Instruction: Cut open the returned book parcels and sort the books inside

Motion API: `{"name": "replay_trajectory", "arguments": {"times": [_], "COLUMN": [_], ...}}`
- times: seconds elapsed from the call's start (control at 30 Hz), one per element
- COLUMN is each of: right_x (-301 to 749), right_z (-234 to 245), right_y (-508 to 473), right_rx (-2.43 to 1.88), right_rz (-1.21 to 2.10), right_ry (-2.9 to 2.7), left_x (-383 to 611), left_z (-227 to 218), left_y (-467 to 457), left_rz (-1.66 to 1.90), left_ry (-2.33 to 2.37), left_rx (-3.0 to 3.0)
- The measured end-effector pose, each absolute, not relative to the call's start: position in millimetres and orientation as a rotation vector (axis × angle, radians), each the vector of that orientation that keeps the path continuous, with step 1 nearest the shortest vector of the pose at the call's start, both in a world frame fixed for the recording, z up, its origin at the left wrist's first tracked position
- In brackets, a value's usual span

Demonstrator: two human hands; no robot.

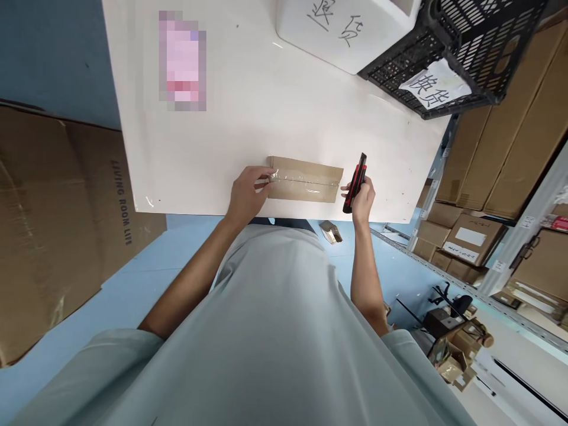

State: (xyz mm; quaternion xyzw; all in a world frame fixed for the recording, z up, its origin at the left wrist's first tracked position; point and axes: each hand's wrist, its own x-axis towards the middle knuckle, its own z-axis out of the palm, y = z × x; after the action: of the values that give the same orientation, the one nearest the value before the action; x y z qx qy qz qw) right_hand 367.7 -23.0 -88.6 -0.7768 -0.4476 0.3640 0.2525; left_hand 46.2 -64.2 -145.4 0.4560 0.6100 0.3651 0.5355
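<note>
A small flat cardboard box (305, 190) lies near the front edge of the white table, with clear tape along its middle seam. My left hand (249, 192) is closed at the box's left end, fingers above and thumb below the seam. In my right hand (362, 198) is a red and black utility knife (355, 183), held just right of the box and pointing away from me. Whether its blade is out is too small to tell. The right fingertips come close to the box's right end; contact is unclear.
A white bin (337, 35) and a black plastic crate (444, 59), both with handwriting, stand at the table's back right. A blurred pink item (183, 62) lies at the back left. A large carton (53, 236) stands left; shelves of boxes (474, 239) line the right.
</note>
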Motion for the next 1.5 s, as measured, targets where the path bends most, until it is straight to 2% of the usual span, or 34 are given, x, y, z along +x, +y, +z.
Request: {"name": "replay_trajectory", "arguments": {"times": [0.1, 0.23, 0.37, 0.47, 1.23, 1.5], "right_x": [351.1, 313.9, 278.3, 261.9, 223.1, 253.7], "right_z": [-67.2, -39.2, -23.1, -19.6, -5.9, 0.5], "right_y": [-15.2, -9.9, -4.0, 1.4, 18.7, 22.6], "right_rx": [-2.076, -1.981, -1.845, -1.854, -1.801, -1.874], "right_rz": [1.047, 1.095, 1.005, 0.890, 0.733, 0.707], "right_ry": [-1.416, -2.131, -2.840, -3.115, -3.470, -3.484], "left_x": [43.1, 40.2, 39.8, 41.9, 42.0, 39.1], "left_z": [-152.7, -155.6, -158.3, -162.4, -161.1, -151.8], "left_y": [-61.3, -60.1, -60.3, -60.4, -55.8, -52.9], "left_rz": [0.857, 0.860, 0.877, 0.894, 0.869, 0.808], "left_ry": [1.422, 1.373, 1.353, 1.349, 1.349, 1.391], "left_rx": [1.073, 1.051, 1.031, 1.021, 0.991, 0.985]}}
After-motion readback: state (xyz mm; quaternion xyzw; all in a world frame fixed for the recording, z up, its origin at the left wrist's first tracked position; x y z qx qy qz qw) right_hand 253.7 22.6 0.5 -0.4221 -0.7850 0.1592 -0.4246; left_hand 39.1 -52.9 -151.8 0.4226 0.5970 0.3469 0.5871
